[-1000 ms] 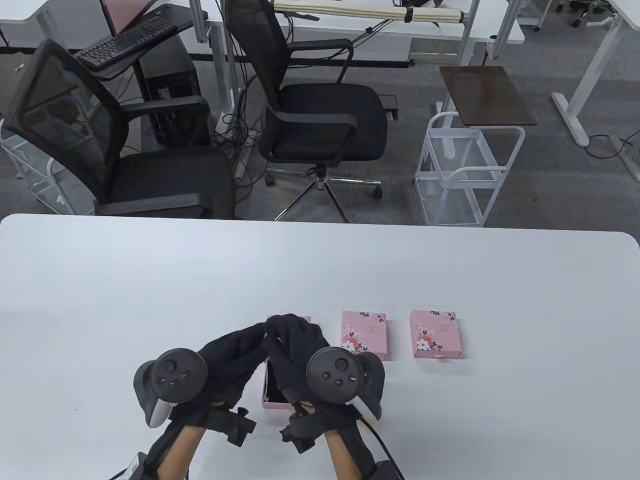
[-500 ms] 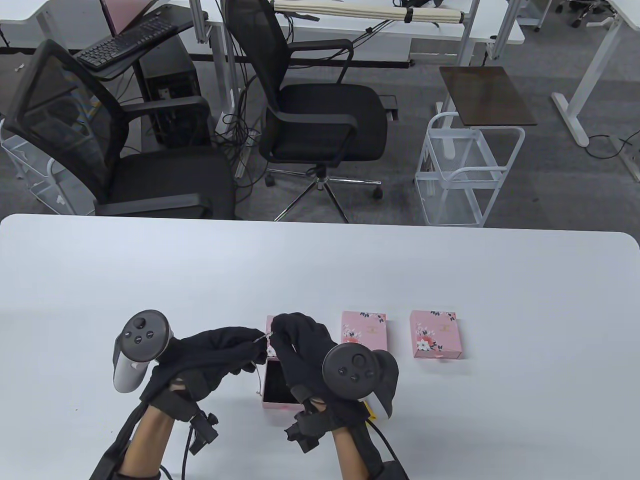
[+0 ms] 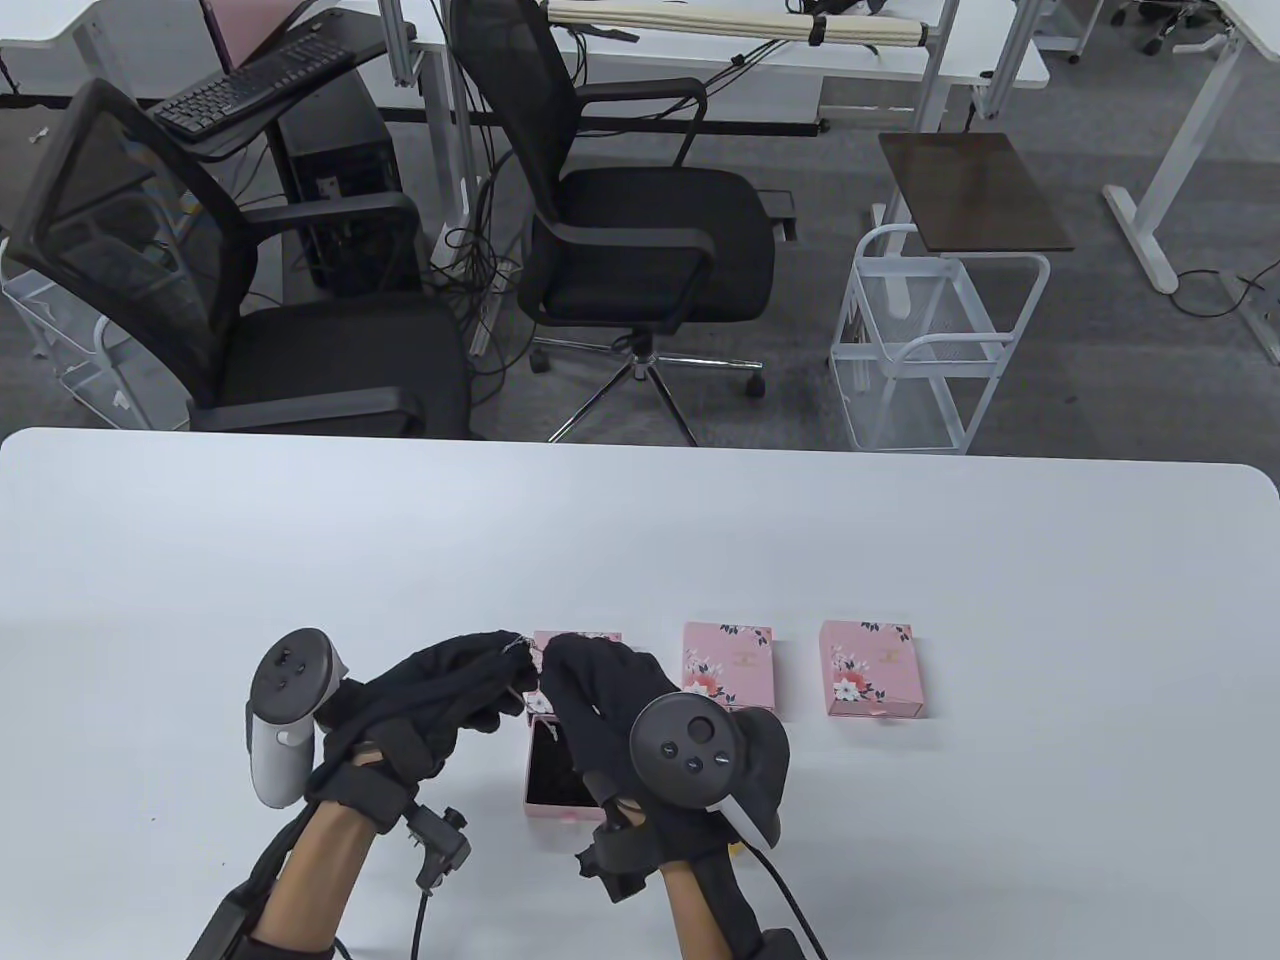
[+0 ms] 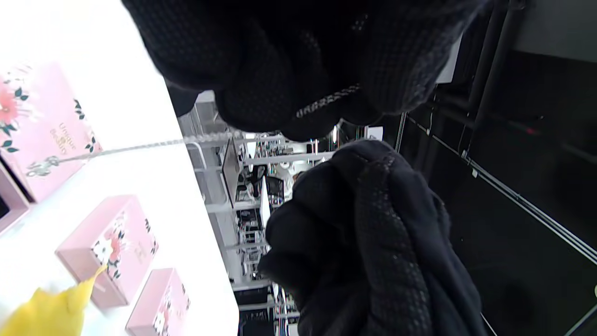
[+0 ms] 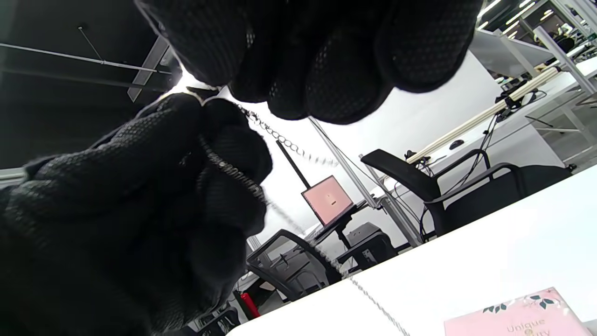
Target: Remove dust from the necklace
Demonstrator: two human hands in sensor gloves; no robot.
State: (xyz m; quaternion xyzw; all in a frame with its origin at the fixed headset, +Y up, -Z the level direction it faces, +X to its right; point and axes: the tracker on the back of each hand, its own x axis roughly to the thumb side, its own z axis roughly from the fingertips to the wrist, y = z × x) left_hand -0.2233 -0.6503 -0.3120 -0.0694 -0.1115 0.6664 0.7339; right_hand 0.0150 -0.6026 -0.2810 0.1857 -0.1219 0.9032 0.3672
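A thin silver necklace (image 3: 518,647) is stretched between my two hands just above the table. My left hand (image 3: 500,665) pinches the chain (image 4: 140,147), and a small pendant (image 4: 42,168) hangs from it over the pink lid. My right hand (image 3: 565,668) has its fingers curled at the chain (image 5: 280,137), tip to tip with the left hand. Under the hands lies an open pink box (image 3: 545,808) with a black lining, partly hidden by the right hand. Its floral lid (image 3: 585,638) lies just beyond it.
Two closed pink floral boxes (image 3: 728,668) (image 3: 872,668) lie in a row right of the lid. Something yellow (image 4: 46,308) shows near my right wrist. The white table (image 3: 640,540) stretches wide to the far side; office chairs (image 3: 640,230) stand behind its far edge.
The hands were bunched over the box. The left hand swung out left, drawing the chain up, then came back in. Both hands now meet at the chain near the lid.
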